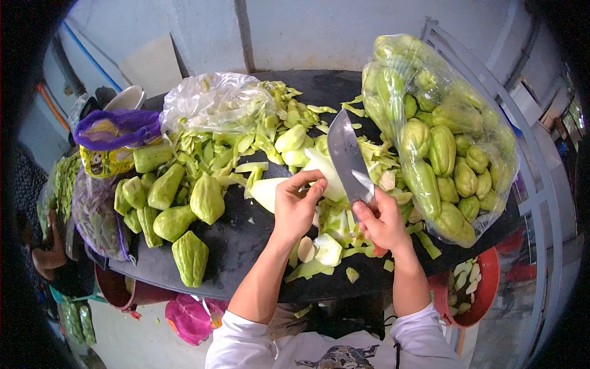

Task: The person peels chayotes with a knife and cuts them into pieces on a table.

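Observation:
My right hand [382,219] is wrapped round the handle of a broad knife [346,150], its wide blade pointing up and away from me. Thumb and fingers of my left hand [299,203] pinch a pale slice of peeled chayote [329,174], just left of the blade. Another pale peeled chayote [266,192] lies on the table beside that hand. Below and between my hands are peelings and a cut chayote piece [327,249]. Whole green chayotes [190,258] sit to the left on the dark table [239,252].
A clear bag of whole chayotes [455,141] fills the table's right side. Peelings [215,154] and a plastic bag [212,101] cover the back. Mesh bags [101,215] stand left. A red bucket [479,289] with pale pieces is below right, beside a metal railing [541,203].

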### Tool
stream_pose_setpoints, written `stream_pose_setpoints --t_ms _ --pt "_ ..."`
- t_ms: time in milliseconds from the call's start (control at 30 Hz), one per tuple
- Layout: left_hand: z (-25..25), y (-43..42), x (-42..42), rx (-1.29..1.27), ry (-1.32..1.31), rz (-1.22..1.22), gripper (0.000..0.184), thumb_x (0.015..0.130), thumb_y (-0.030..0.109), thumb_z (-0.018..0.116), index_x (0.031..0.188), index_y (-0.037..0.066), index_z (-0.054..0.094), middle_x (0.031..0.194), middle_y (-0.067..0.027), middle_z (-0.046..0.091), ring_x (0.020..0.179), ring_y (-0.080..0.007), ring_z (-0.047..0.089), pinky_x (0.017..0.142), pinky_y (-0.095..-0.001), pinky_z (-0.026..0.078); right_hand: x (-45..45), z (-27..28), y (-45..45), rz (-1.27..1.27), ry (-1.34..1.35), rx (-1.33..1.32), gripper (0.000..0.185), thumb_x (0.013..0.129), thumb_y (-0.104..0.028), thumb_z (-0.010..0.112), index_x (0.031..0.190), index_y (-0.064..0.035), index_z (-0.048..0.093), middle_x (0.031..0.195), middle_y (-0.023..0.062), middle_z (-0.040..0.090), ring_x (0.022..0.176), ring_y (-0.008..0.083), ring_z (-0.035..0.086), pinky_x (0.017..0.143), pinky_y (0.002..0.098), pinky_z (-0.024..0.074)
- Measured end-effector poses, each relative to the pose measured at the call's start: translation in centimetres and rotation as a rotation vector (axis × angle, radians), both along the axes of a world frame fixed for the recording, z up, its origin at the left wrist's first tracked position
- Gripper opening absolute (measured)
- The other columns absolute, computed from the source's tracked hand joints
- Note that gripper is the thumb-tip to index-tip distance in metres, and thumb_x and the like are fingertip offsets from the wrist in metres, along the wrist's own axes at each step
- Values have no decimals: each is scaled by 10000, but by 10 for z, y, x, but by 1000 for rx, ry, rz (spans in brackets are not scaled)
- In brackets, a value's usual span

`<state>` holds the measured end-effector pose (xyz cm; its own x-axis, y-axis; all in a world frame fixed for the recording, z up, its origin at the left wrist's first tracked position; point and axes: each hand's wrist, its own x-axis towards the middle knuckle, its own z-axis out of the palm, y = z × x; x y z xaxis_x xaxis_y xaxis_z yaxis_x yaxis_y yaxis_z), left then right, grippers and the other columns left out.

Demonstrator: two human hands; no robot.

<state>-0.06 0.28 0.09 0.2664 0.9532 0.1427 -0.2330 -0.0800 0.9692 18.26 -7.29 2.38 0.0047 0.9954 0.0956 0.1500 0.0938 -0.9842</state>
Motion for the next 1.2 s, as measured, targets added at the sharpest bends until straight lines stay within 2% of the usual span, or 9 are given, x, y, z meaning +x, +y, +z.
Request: stream_pose_setpoints --t_ms 67,133,200,233,300,500,733,1000,1200 --pt "1 2 2 162 209 178 339 910 -5 609 1248 -26 596 1036 -112 707 943 -144 651 842 -287 521 2 -2 1 -5 -6 19 340 970 -219 613 1209 16 560 734 -5 589 552 62 525 508 243 439" --pt "8 0 0 172 258 196 408 916 -8 587 1320 -23 530 1056 -131 707 960 -158 658 859 -296 521 4 -7 3 -12 -12 39 355 971 -220 612 1230 14 552 748 -4 591 555 60 524 511 240 441" --pt "10 2 -3 184 294 162 543 919 -29 544 1439 -19 390 1069 -156 709 969 -183 671 864 -312 530 5 -14 5 -3 -13 77 431 980 -244 604 1341 -38 489 728 -28 546 505 30 473 422 194 391" --pt "12 2 -3 184 293 160 543 919 -29 544 1439 -19 390 1069 -156 709 969 -183 671 864 -312 530 6 -12 5 -5 -14 76 431 980 -244 604 1341 -38 489 728 -28 546 505 30 473 422 194 391" --pt "17 0 -3 17 -44 -41 583 905 -52 542 1456 -28 353 1056 -159 712 961 -192 674 852 -326 541 4 -8 4 -53 13 46 340 950 -162 626 1229 16 547 794 4 616 616 65 563 557 243 470" --pt "16 -7 4 16 -162 -145 642 888 -97 523 1482 -43 287 1020 -169 717 910 -203 683 833 -334 547 1 -7 5 -113 97 173 393 892 -68 669 1246 9 516 948 40 656 802 78 612 700 250 515" --pt "19 -13 5 82 -148 -164 636 940 -17 579 1496 -23 271 1018 -158 717 937 -147 651 844 -283 499 1 -8 4 -105 45 148 372 894 -88 673 1223 0 523 929 29 654 758 64 603 659 235 506" --pt "16 -15 8 133 -185 -144 671 954 76 629 1503 -20 257 1024 -150 716 964 -143 647 867 -276 485 -3 -5 1 -101 47 128 252 961 -167 605 1150 -8 554 717 -22 571 574 37 507 519 221 421" --pt "18 -17 8 138 -169 -143 673 955 76 628 1505 -20 252 1023 -147 716 983 -145 644 884 -280 480 -5 -3 2 -93 37 149 254 955 -161 612 1145 -2 554 735 -24 575 577 41 510 525 229 428"
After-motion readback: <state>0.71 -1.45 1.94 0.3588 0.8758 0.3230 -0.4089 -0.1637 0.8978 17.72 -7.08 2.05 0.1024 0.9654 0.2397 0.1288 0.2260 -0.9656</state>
